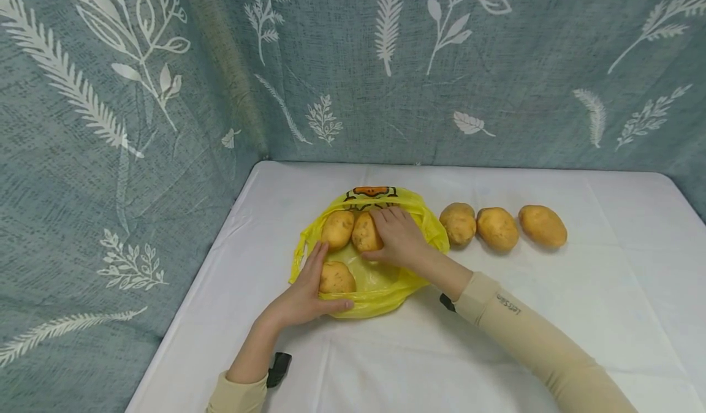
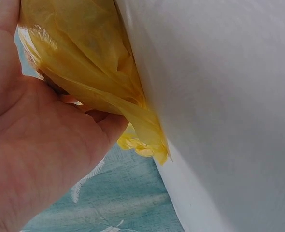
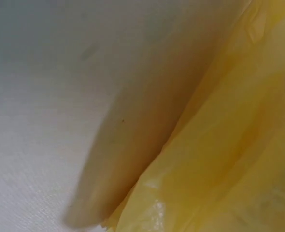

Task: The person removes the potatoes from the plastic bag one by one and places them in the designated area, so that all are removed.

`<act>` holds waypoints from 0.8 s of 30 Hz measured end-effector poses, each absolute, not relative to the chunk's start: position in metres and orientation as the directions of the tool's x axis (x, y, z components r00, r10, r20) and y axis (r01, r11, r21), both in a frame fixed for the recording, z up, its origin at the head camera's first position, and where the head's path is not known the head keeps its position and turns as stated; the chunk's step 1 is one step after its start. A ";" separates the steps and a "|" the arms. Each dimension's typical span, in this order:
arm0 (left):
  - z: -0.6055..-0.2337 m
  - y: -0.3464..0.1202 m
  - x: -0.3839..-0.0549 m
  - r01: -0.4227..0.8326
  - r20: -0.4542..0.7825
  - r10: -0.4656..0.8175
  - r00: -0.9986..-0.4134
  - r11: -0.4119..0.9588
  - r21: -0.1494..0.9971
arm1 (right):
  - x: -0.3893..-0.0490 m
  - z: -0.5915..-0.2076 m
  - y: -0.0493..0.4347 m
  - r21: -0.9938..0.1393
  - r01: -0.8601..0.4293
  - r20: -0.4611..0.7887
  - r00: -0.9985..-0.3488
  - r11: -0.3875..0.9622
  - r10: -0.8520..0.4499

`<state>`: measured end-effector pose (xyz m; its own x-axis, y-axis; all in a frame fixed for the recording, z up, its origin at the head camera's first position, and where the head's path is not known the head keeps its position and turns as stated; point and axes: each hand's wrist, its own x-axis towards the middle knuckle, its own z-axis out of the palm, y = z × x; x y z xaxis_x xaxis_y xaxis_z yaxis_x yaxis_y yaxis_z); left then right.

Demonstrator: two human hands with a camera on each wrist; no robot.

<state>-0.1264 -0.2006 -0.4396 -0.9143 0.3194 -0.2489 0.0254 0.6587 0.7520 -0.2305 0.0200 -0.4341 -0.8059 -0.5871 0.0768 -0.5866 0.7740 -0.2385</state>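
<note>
Fingers (image 1: 385, 217), right hand (image 1: 398, 238): apparently curled round one potato (image 1: 364, 234), wrist view blurred; left hand (image 1: 302, 296): spread against yellow bag (image 1: 377, 304), ideally bracing its rim.

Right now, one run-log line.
left grip: touching yellow bag | right grip: holding potato inside bag | bag: three potatoes visible | table: three other potatoes beside bag
</note>
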 end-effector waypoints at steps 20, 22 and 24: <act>-0.439 -0.200 -0.125 0.033 -0.234 0.327 -0.916 0.640 0.768 | -0.220 -0.432 0.031 -0.416 -0.555 0.101 -0.815 0.720 -0.571; -0.439 -0.201 -0.125 0.029 -0.239 0.326 -0.915 0.643 0.766 | -0.218 -0.430 0.034 -0.455 -0.540 0.097 -0.820 0.708 -0.563; -0.439 -0.201 -0.125 0.023 -0.246 0.322 -0.914 0.646 0.763 | -0.216 -0.428 0.037 -0.499 -0.527 0.100 -0.824 0.689 -0.558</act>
